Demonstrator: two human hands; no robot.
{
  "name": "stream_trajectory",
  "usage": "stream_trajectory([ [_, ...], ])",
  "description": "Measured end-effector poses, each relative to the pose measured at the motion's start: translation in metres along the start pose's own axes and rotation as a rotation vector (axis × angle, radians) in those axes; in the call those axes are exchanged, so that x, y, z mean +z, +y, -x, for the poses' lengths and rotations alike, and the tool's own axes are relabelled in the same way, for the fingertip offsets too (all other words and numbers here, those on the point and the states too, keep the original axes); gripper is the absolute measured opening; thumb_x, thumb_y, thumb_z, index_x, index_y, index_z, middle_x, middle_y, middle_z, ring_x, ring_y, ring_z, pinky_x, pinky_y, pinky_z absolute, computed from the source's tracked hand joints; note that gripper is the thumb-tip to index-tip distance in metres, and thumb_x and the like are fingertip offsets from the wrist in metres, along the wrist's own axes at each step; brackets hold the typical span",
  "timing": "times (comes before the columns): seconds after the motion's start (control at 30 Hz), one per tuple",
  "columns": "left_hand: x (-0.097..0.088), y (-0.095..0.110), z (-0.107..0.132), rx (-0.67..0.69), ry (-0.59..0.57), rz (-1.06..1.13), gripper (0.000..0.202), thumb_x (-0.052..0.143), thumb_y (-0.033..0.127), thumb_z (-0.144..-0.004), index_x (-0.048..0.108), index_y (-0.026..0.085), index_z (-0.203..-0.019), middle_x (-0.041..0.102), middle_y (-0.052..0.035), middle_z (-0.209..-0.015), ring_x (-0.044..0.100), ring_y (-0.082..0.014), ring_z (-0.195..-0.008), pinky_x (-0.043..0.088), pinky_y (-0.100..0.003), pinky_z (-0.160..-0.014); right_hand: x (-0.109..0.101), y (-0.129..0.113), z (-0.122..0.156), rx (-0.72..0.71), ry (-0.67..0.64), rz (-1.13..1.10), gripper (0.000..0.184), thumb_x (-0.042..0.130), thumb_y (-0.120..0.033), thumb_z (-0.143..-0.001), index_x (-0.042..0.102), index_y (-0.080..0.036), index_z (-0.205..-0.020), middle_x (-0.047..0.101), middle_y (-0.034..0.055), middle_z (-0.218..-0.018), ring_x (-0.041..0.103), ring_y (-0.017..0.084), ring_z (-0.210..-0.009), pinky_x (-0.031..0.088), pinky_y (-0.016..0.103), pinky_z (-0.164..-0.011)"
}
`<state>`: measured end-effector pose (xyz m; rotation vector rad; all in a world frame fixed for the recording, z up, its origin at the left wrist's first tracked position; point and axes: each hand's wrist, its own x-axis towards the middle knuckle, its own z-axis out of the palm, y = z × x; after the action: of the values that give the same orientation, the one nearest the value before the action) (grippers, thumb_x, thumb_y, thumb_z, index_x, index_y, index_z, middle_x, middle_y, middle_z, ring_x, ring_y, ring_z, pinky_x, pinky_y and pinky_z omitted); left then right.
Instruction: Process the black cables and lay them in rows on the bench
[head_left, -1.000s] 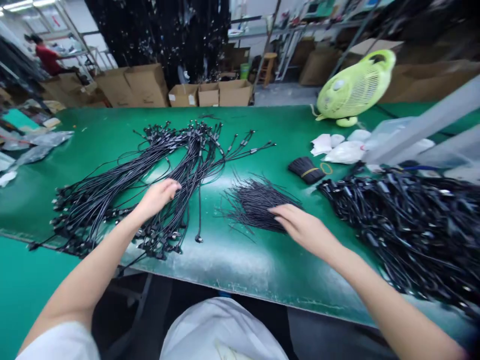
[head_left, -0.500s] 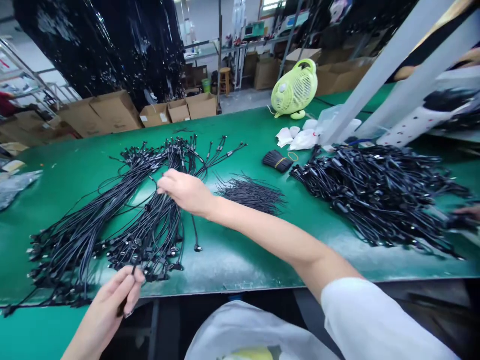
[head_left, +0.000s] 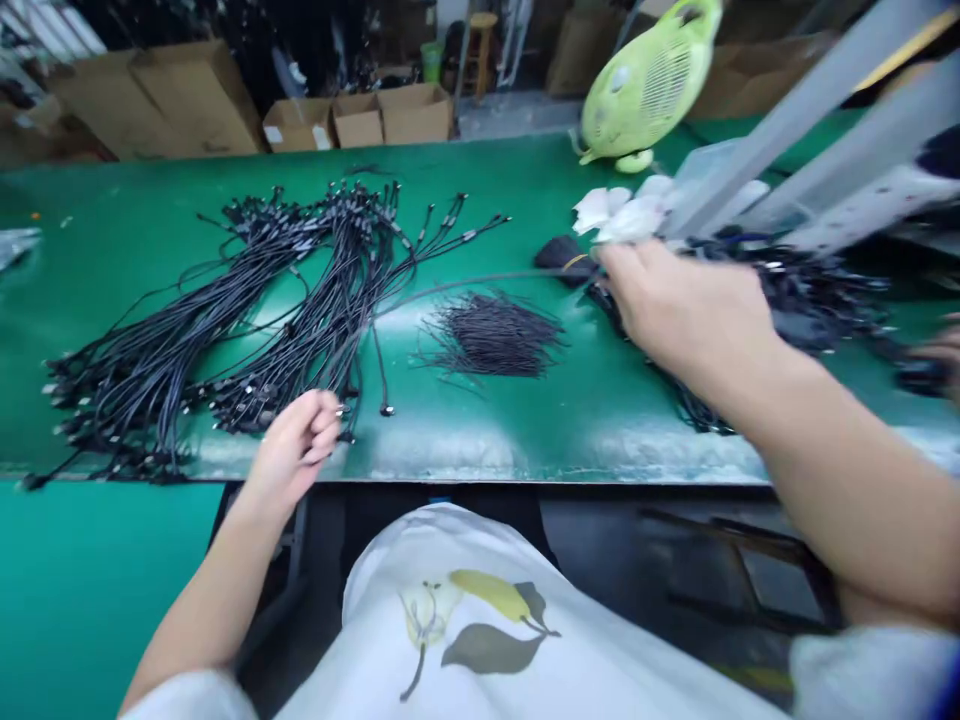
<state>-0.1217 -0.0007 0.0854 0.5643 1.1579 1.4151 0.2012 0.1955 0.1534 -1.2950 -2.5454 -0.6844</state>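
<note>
Bench: green workbench (head_left: 480, 450), black cable bundle (head_left: 300, 320) at 10 o'clock.
Right hand (head_left: 675, 300): now swung out to 3 o'clock, you clamp a black cable (head_left: 480, 277) stretched across the bench.
Left hand (head_left: 294, 445): at 8 o'clock, your fingers curl beside the connectors (head_left: 247, 405); grip unclear.

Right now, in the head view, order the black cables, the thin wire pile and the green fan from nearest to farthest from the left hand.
1. Black cables, just above the left hand.
2. Thin wire pile, to the right.
3. Green fan, upper right.
</note>
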Motion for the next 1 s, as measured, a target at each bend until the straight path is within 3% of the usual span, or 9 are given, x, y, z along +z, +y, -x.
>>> stream_trajectory([
  [0.17, 0.085, -0.05, -0.023, 0.171, -0.252, -0.477, 0.031, 0.047, 0.044, -0.093, 0.061, 0.016, -0.095, 0.057, -0.0044, -0.082, 0.052, -0.0113, -0.063, 0.043, -0.021, -0.054, -0.001, -0.054, 0.119, -0.372, 0.037, -0.406, 0.022, 0.042, -0.027, -0.096, 0.061, -0.022, -0.087, 0.052, 0.0025, -0.061, 0.042, 0.012, -0.049, 0.022, 0.032, -0.048],
  [0.27, 0.128, -0.08, -0.014, 0.297, -0.455, -0.782, 0.031, 0.044, 0.043, -0.094, 0.062, 0.019, -0.088, 0.059, -0.0056, -0.084, 0.054, -0.0163, -0.075, 0.045, -0.029, -0.074, 0.0, -0.067, 0.136, -0.265, 0.031, -0.571, 0.029, 0.039, -0.028, -0.099, 0.062, -0.019, -0.084, 0.056, 0.0008, -0.064, 0.048, 0.011, -0.055, 0.029, 0.027, -0.053],
  [0.37, 0.137, -0.09, -0.003, -0.009, -0.706, -0.719, 0.036, 0.041, 0.049, -0.095, 0.061, 0.019, -0.088, 0.046, 0.0021, -0.06, 0.042, -0.0123, -0.055, 0.04, -0.026, -0.059, 0.02, -0.046, 0.135, -0.061, -0.065, -0.709, 0.033, 0.044, -0.041, -0.098, 0.062, -0.019, -0.082, 0.064, 0.001, -0.073, 0.057, 0.01, -0.065, 0.033, 0.023, -0.057],
  [0.47, 0.123, -0.075, -0.002, -0.441, -0.827, -0.359, 0.039, 0.05, 0.052, -0.09, 0.063, 0.015, -0.093, 0.029, 0.0094, -0.047, 0.023, -0.0068, -0.04, 0.034, -0.022, -0.046, 0.042, -0.014, 0.146, -0.032, -0.213, -0.835, 0.032, 0.045, -0.044, -0.096, 0.063, -0.02, -0.086, 0.067, 0.0005, -0.081, 0.061, 0.01, -0.071, 0.038, 0.021, -0.062],
  [0.53, 0.112, -0.056, -0.001, -0.498, -0.718, -0.086, 0.033, 0.057, 0.046, -0.089, 0.065, 0.014, -0.091, 0.018, 0.0128, -0.044, 0.011, -0.0032, -0.035, 0.029, -0.017, -0.038, 0.053, 0.0, 0.16, -0.043, -0.248, -0.866, 0.029, 0.041, -0.039, -0.099, 0.064, -0.021, -0.095, 0.068, 0.0017, -0.089, 0.063, 0.012, -0.079, 0.042, 0.022, -0.067],
  [0.67, 0.104, -0.024, -0.002, -0.134, -0.229, 0.313, 0.027, 0.049, 0.034, -0.096, 0.063, 0.015, -0.107, 0.019, 0.0112, -0.05, 0.011, -0.0019, -0.033, 0.025, -0.009, -0.033, 0.067, 0.002, 0.18, 0.082, -0.089, -0.813, 0.027, 0.04, -0.03, -0.099, 0.061, -0.02, -0.112, 0.067, 0.0049, -0.097, 0.064, 0.014, -0.085, 0.045, 0.023, -0.072],
  [0.73, 0.106, -0.024, -0.009, -0.055, -0.104, 0.335, 0.031, 0.046, 0.033, -0.097, 0.06, 0.014, -0.118, 0.026, 0.009, -0.056, 0.02, -0.0024, -0.037, 0.026, -0.007, -0.035, 0.067, -0.008, 0.182, 0.052, -0.011, -0.736, 0.028, 0.04, -0.026, -0.098, 0.061, -0.018, -0.115, 0.067, 0.0051, -0.088, 0.062, 0.015, -0.077, 0.043, 0.024, -0.066],
  [0.93, 0.107, -0.058, -0.03, -0.046, -0.132, 0.002, 0.03, 0.068, 0.038, -0.083, 0.066, 0.008, -0.082, 0.032, 0.0072, -0.054, 0.03, -0.0034, -0.044, 0.036, -0.012, -0.042, 0.03, -0.043, 0.168, -0.452, -0.162, -0.752, 0.031, 0.038, -0.025, -0.097, 0.062, -0.018, -0.078, 0.059, 0.0012, -0.067, 0.051, 0.012, -0.059, 0.032, 0.027, -0.056],
  [1.0, 0.096, -0.052, -0.024, -0.108, -0.156, 0.012, 0.028, 0.069, 0.036, -0.083, 0.065, 0.009, -0.079, 0.031, 0.0084, -0.05, 0.028, -0.0027, -0.041, 0.034, -0.011, -0.039, 0.026, -0.038, 0.156, -0.415, -0.193, -0.775, 0.032, 0.037, -0.028, -0.098, 0.062, -0.018, -0.081, 0.061, 0.0013, -0.072, 0.053, 0.012, -0.063, 0.032, 0.026, -0.057],
])
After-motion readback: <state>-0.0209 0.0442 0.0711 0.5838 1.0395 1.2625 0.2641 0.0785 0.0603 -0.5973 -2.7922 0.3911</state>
